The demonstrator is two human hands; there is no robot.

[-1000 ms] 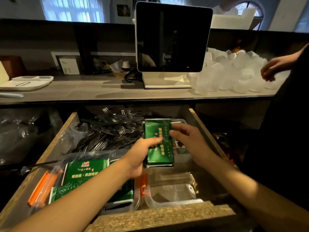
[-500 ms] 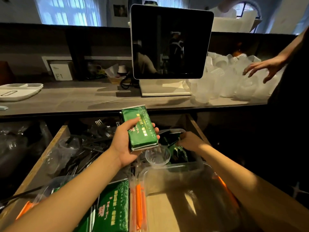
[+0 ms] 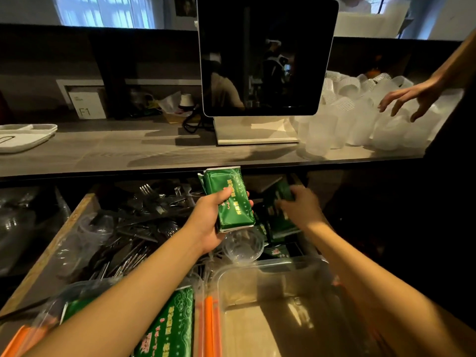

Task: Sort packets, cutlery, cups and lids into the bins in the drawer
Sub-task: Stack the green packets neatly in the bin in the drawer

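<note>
While the green packet (image 3: 230, 199) sits lifted above the open drawer (image 3: 55, 243), just below the counter edge (image 3: 154, 163), the left hand (image 3: 210, 220) grips it, thumb across the printed face and fingers wrapped round the far side. Under it lies a small clear cup (image 3: 243, 244), and beside that a heap of more green packets (image 3: 277, 222) in the back right bin. That's where the right hand (image 3: 300, 207) is, down on the heap; it's blurred, so whether its fingers pinch a packet can't be told. To the left, clear plastic forks (image 3: 144, 217) lie piled across the drawer. Nearer, an empty-looking clear bin (image 3: 270, 305) offers open room, with another green packet (image 3: 170, 328) and orange-handled items (image 3: 210, 328) beside it. Up on the grey counter stand a dark monitor (image 3: 265, 55) and a crowd of frosted cups (image 3: 360, 117), where another person's hand (image 3: 409, 96) hovers, fingers spread.
</note>
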